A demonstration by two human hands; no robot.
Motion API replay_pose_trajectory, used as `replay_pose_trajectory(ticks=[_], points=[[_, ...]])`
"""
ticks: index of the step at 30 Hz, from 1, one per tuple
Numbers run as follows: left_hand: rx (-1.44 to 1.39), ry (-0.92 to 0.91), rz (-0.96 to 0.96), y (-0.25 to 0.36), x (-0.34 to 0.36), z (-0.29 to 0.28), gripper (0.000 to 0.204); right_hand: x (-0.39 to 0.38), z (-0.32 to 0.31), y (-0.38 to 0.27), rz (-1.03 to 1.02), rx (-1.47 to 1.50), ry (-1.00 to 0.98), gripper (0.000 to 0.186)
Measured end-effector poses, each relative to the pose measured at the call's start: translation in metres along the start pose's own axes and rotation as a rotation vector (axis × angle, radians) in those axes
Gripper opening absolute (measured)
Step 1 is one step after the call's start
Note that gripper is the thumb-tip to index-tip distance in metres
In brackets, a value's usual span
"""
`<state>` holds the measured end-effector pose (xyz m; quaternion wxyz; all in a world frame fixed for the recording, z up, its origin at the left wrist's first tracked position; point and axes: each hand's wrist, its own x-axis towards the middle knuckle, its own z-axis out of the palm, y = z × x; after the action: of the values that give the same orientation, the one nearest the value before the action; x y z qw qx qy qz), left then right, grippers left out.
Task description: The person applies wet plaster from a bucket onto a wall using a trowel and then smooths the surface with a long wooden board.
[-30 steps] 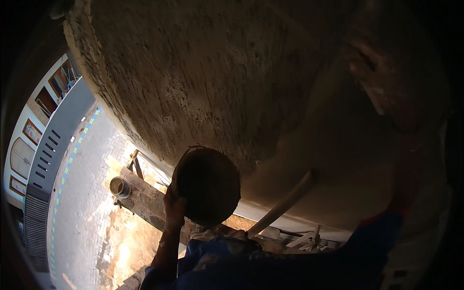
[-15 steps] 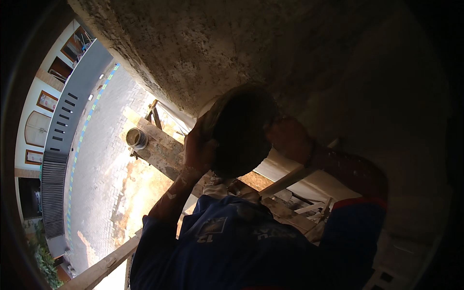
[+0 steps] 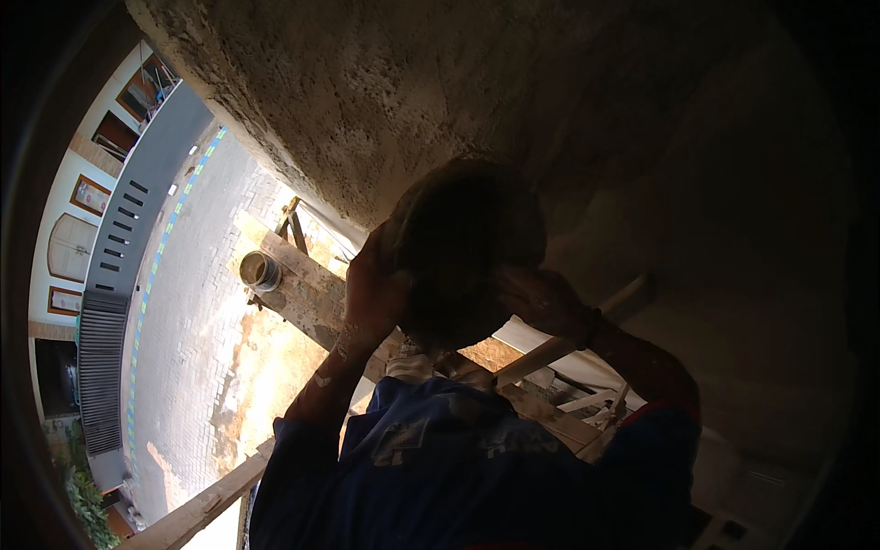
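My left hand (image 3: pixel 371 284) grips the side of a dark round bucket (image 3: pixel 458 215), held up close to a rough plastered wall (image 3: pixel 348 82). The bucket's inside is in deep shadow. My right hand (image 3: pixel 541 298) is closed at the bucket's lower right, its fingertips lost in the dark; I cannot make out what, if anything, it holds. The wall is mottled and rough at the left, smoother and darker toward the right.
Below lies a plank scaffold (image 3: pixel 302 302) with a second bucket (image 3: pixel 258 270) on it. A wooden beam (image 3: pixel 550 353) slants at the right; a rail (image 3: pixel 192 509) crosses the lower left. Far below are paving (image 3: pixel 183 330), a grey gate (image 3: pixel 99 367) and a building front (image 3: pixel 69 247).
My right hand has come down from the upper right of the wall to the bucket, and slightly lower since half a second ago. The bucket has moved up in the view.
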<state>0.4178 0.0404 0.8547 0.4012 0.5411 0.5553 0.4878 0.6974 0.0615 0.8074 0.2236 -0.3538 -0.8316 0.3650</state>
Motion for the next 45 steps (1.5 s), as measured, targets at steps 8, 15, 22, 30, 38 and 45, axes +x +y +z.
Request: replay_pose_trajectory(ticks=[8, 15, 22, 30, 38, 45], points=[[-0.383, 0.000, -0.037, -0.006, 0.005, 0.003, 0.055, -0.007, -0.078, -0.043, 0.105, -0.072, -0.023, 0.044], [-0.219, 0.056, -0.133, -0.025, -0.004, -0.026, 0.056, -0.010, -0.167, -0.166, 0.230, -0.437, -0.231, 0.060], [-0.291, -0.050, -0.042, -0.047, -0.003, 0.009, 0.059, -0.051, -0.218, -0.186, 0.600, -0.416, 0.169, 0.054], [-0.334, -0.023, 0.000, -0.052, -0.015, -0.019, 0.059, -0.032, -0.214, -0.145, 0.365, -0.478, 0.241, 0.046], [-0.190, 0.026, 0.035, -0.041, -0.015, -0.016, 0.063, -0.004, -0.117, -0.039, 0.272, 0.074, -0.261, 0.039], [-0.122, 0.025, -0.057, -0.029, -0.007, -0.031, 0.060, 0.039, -0.043, -0.004, 0.774, 2.706, -0.517, 0.034]])
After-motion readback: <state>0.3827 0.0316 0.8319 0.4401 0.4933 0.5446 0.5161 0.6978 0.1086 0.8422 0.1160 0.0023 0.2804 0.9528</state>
